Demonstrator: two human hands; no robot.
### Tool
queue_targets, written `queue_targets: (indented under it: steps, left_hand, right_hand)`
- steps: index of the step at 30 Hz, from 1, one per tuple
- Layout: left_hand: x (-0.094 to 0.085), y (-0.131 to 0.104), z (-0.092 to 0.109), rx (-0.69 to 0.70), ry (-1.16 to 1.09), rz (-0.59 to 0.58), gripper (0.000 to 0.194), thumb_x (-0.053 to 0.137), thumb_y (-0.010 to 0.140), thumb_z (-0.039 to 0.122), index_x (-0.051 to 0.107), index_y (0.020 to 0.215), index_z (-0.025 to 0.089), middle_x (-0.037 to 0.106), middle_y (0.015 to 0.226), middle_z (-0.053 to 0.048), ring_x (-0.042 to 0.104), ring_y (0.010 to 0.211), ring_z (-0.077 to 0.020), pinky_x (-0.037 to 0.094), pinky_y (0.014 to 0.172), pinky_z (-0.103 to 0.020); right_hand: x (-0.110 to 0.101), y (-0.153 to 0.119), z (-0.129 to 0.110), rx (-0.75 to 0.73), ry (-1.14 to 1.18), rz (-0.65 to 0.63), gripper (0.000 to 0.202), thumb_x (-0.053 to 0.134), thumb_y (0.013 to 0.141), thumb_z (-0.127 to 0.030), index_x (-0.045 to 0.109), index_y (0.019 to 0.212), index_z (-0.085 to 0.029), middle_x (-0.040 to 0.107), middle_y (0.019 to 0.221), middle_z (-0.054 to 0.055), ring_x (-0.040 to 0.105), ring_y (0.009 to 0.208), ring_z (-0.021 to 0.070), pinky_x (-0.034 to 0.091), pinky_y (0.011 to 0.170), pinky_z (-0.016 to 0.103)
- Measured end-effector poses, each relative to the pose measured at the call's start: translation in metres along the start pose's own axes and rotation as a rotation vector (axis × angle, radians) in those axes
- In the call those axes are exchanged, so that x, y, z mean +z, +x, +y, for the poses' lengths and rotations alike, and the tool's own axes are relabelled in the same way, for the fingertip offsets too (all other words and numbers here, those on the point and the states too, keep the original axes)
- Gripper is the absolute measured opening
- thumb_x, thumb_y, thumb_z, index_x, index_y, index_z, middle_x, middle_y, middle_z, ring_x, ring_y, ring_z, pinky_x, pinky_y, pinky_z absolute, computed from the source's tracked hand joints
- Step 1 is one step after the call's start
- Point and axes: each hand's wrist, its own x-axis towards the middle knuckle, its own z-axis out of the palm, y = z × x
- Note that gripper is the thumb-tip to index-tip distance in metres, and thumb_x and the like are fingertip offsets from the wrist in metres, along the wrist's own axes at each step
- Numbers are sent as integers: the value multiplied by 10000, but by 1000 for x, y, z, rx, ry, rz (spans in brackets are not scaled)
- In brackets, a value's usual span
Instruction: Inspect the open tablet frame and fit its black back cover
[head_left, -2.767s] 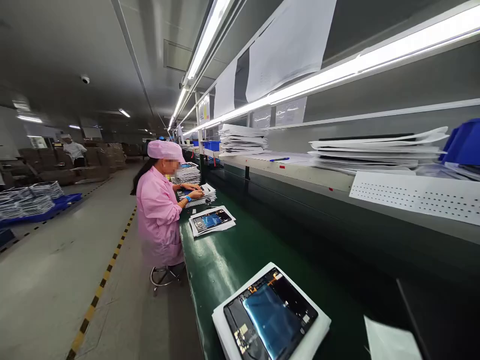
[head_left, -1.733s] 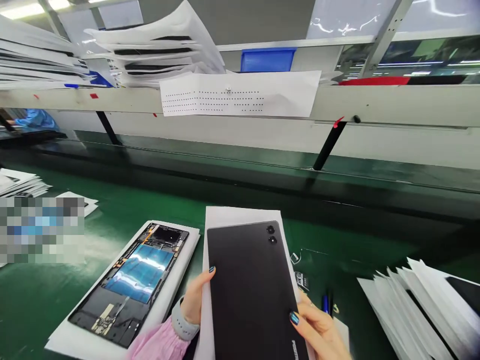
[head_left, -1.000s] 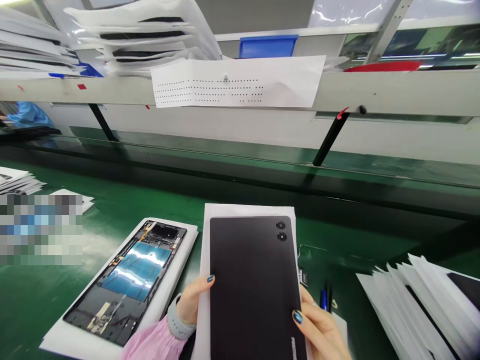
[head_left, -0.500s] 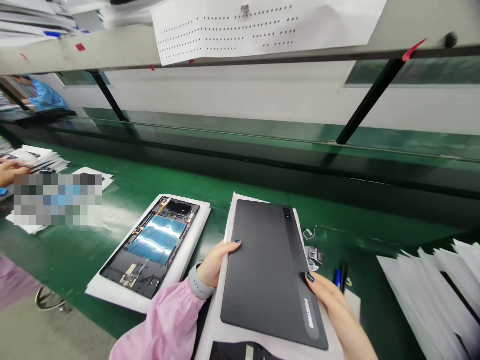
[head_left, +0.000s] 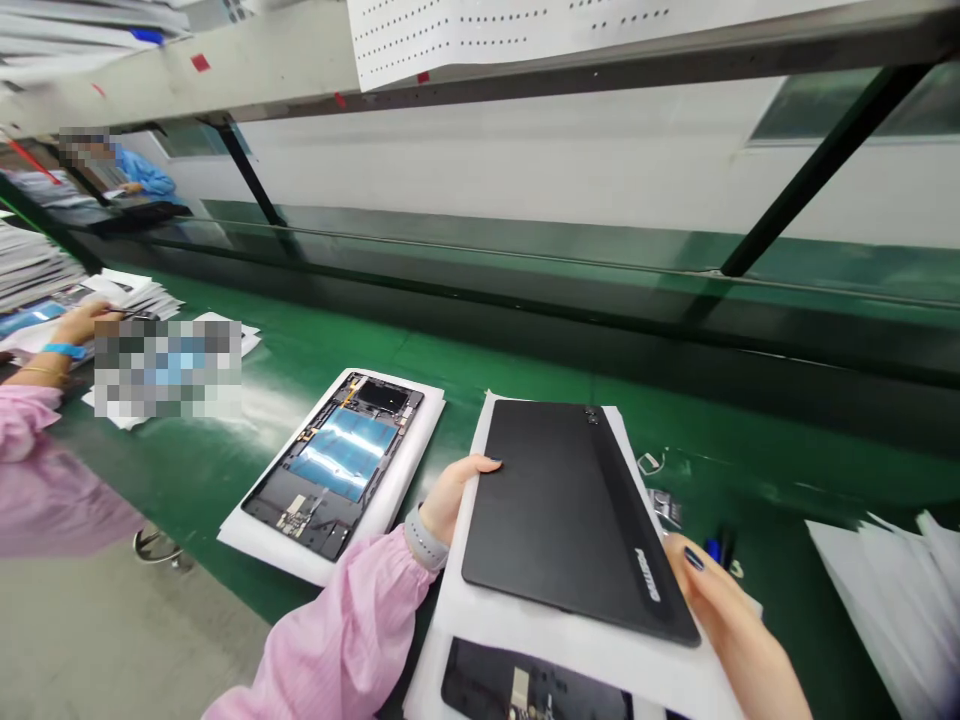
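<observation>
We see our left hand (head_left: 456, 492) coming out of a pink sleeve (head_left: 352, 635), loose and softly creased, gathered at the cuff; a pale grey band (head_left: 424, 522) circles the wrist just past that cuff, ribbed or segmented by the look of it; the thumbnail wears dark blue polish; our right hand (head_left: 731, 625) shows no sleeve in view, its forearm bare to the frame edge; its thumbnail carries the same dark blue polish, glossy.

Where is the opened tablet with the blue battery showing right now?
In the head view, the opened tablet lies on a white foam sheet on the green belt, left of the dark tablet held by both hands, just beyond the left hand.
</observation>
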Motion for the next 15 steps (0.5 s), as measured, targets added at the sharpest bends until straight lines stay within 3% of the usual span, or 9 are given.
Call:
queue_targets:
  steps: [3, 7, 10, 15]
  left_hand:
    - [-1, 1, 0, -4, -18, -6, 327, 455, 787, 224, 664, 902, 0, 709, 703, -138, 664, 625, -200, 479, 706, -287]
    - [-2, 2, 0, 6, -25, -25, 319, 447, 788, 222, 670, 860, 5, 692, 653, -129, 645, 573, -195, 475, 683, -291]
    - [-5, 4, -1, 1, -9, -55, 282, 481, 771, 219, 669, 823, 15, 693, 668, -133, 651, 593, -196, 479, 702, -290]
    - [-4, 6, -7, 27, 95, -59, 239, 517, 761, 215, 676, 803, 42, 695, 662, -111, 650, 593, -180, 488, 671, -268]
  right_hand:
    - [-2, 4, -5, -6, 93, -151, 252, 795, 640, -378, 600, 689, -226, 597, 640, -33, 603, 527, 158, 553, 764, 327]
    - [-13, 17, 1, 39, 36, -2, 363, 793, 629, -452, 731, 915, -239, 713, 795, 22, 691, 788, 272, 544, 859, 391]
    - [-24, 25, 11, 117, 7, 28, 331, 764, 695, -486, 764, 885, -215, 734, 808, 54, 682, 921, 307, 526, 912, 399]
    - [-20, 19, 11, 227, 12, 65, 547, 716, 689, -631, 762, 964, -161, 737, 889, 97, 662, 987, 346, 540, 890, 421]
